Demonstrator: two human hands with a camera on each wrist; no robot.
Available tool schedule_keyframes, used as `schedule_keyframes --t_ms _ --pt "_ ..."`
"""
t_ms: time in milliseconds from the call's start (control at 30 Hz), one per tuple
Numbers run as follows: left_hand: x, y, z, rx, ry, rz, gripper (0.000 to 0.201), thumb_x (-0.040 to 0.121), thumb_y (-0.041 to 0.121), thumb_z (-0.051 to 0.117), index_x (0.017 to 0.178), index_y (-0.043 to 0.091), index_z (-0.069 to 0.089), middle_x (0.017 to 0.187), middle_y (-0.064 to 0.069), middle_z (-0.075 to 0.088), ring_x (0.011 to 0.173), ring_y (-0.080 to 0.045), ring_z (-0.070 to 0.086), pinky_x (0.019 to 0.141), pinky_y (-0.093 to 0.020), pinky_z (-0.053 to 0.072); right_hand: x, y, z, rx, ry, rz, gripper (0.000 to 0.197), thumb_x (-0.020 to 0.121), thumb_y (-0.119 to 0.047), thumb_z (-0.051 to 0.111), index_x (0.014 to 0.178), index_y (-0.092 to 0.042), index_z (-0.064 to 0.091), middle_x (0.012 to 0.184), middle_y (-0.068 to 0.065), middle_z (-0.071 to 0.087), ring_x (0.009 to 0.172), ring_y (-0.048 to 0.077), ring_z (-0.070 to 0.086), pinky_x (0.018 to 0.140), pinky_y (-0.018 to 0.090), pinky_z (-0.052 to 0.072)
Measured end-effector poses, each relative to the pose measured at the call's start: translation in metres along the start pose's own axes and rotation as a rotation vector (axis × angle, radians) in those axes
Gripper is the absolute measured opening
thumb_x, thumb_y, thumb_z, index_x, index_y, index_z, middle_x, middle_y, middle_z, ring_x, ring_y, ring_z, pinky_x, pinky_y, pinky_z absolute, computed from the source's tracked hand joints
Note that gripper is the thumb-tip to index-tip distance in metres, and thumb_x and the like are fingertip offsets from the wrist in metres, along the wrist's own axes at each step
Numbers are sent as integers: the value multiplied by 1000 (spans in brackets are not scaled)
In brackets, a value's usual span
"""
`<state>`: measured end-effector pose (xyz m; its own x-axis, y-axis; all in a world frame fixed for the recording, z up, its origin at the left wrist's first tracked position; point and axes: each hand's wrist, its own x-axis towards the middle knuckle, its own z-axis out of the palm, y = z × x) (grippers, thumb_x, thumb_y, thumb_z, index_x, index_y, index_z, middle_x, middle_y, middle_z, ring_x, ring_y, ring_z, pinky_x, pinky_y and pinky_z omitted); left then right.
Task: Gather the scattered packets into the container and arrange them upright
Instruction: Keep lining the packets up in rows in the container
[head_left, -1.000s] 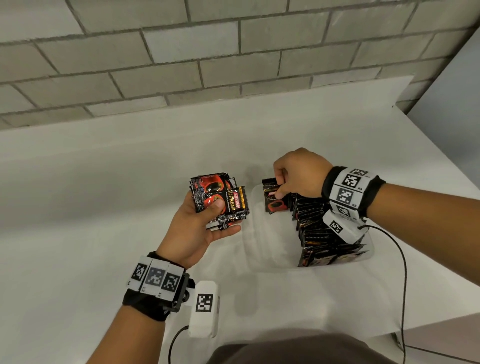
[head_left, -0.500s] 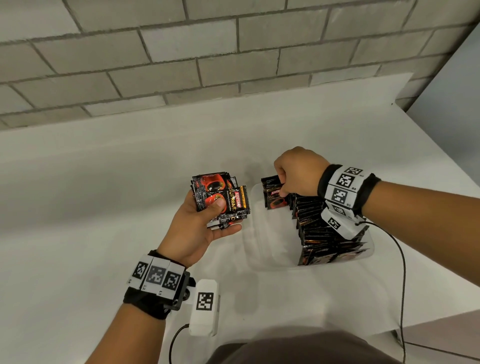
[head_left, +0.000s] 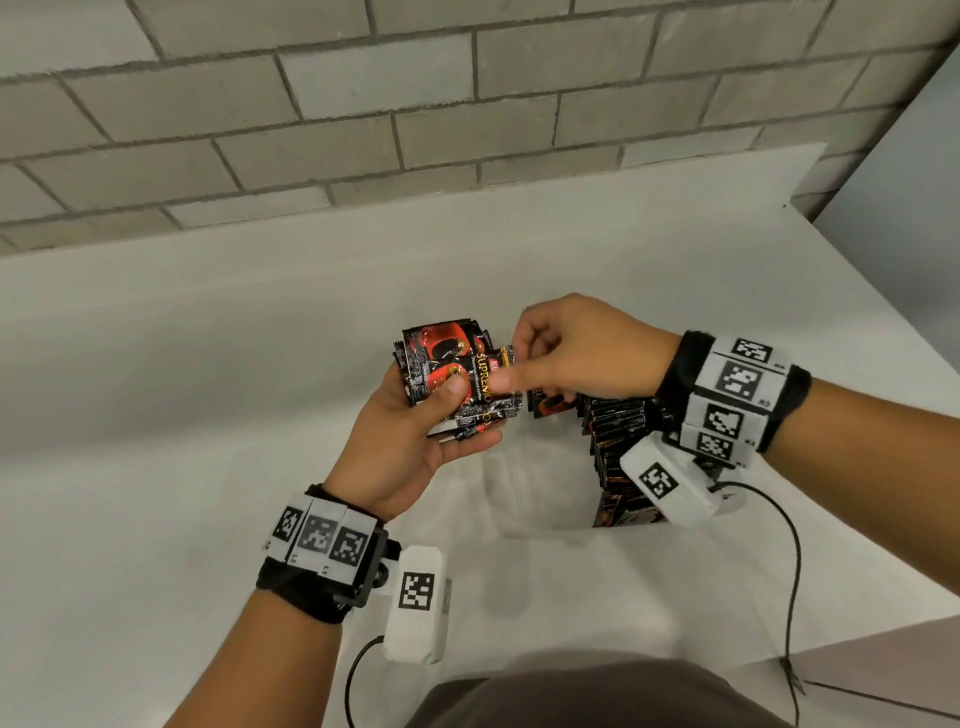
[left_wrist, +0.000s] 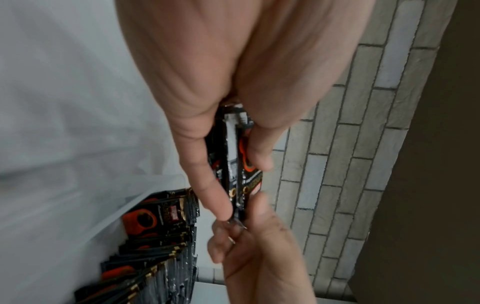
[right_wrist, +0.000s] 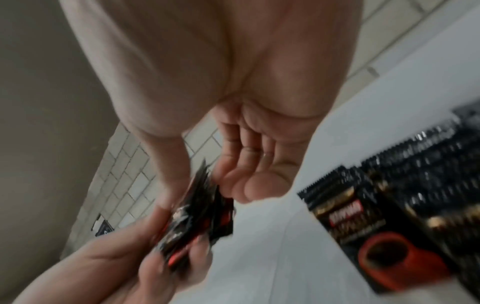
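My left hand (head_left: 415, 447) grips a stack of black-and-red packets (head_left: 452, 374) between thumb and fingers, above the table and just left of the container. My right hand (head_left: 511, 364) reaches over to the stack and pinches the right edge of the top packet. In the left wrist view its fingers (left_wrist: 228, 232) close on the stack's (left_wrist: 233, 164) far end. The clear plastic container (head_left: 540, 483) holds a row of upright packets (head_left: 618, 431) along its right side. The right wrist view is blurred, showing the stack (right_wrist: 197, 216) and the row (right_wrist: 389, 226).
The container stands on a white table (head_left: 208, 415) set against a grey brick wall (head_left: 363, 130). The table's right edge (head_left: 883, 322) runs close behind my right wrist. A black cable (head_left: 789, 561) hangs from the right wrist camera over the front edge.
My right hand has left the packets in the container and moved left to the stack in my left hand. The left hand still holds the stack.
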<state>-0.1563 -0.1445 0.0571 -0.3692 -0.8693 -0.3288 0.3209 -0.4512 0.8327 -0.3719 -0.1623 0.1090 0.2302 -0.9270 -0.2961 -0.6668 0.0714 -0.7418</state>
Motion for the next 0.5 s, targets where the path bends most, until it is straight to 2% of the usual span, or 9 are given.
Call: schedule_keyframes --t_ms 67,100,167,233,367,467,500 --pt "-1 1 5 1 -6 3 54 89 19 65 140 9 50 128 -17 70 106 -45 72 75 -40 62 -2 8 5 127 -38 27 38 75 -33 87 90 -5 65 79 17 74 63 24 69 71 49 61" --pt "-1 1 7 2 -6 3 54 89 20 65 140 9 51 127 -17 70 106 -45 72 75 -41 62 -2 12 5 191 -28 35 35 76 -25 86 91 -2 65 79 18 74 66 27 70 74 50 62" --pt "-2 1 7 -3 -2 -5 53 90 23 64 140 10 52 128 -17 70 107 -44 72 75 -41 63 -4 17 2 290 -3 32 27 80 -11 82 95 3 64 81 22 74 71 31 71 74 45 62" --pt "-3 1 6 -25 -3 -25 54 92 26 62 142 10 51 131 -18 69 109 -45 71 75 -43 63 -6 20 -1 333 14 22 22 83 -3 78 99 5 64 81 25 73 70 33 69 67 36 61" --pt "-1 -3 5 -58 -7 -33 52 94 21 60 143 9 51 131 -18 69 107 -44 72 75 -45 64 -7 26 -10 285 98 36 11 86 0 73 96 -3 69 76 19 70 65 27 64 63 34 57" --pt "2 -6 1 -67 23 -21 51 94 18 60 143 8 51 130 -20 69 106 -46 71 75 -45 63 -3 34 -24 248 284 45 9 87 -5 73 92 -11 70 77 13 72 69 29 70 70 40 61" --pt "3 -6 -2 -66 40 -15 50 95 17 60 143 8 51 130 -20 68 107 -47 71 75 -45 63 -2 36 -29 150 337 34 8 86 -9 74 91 -15 71 78 9 73 70 26 71 72 37 60"
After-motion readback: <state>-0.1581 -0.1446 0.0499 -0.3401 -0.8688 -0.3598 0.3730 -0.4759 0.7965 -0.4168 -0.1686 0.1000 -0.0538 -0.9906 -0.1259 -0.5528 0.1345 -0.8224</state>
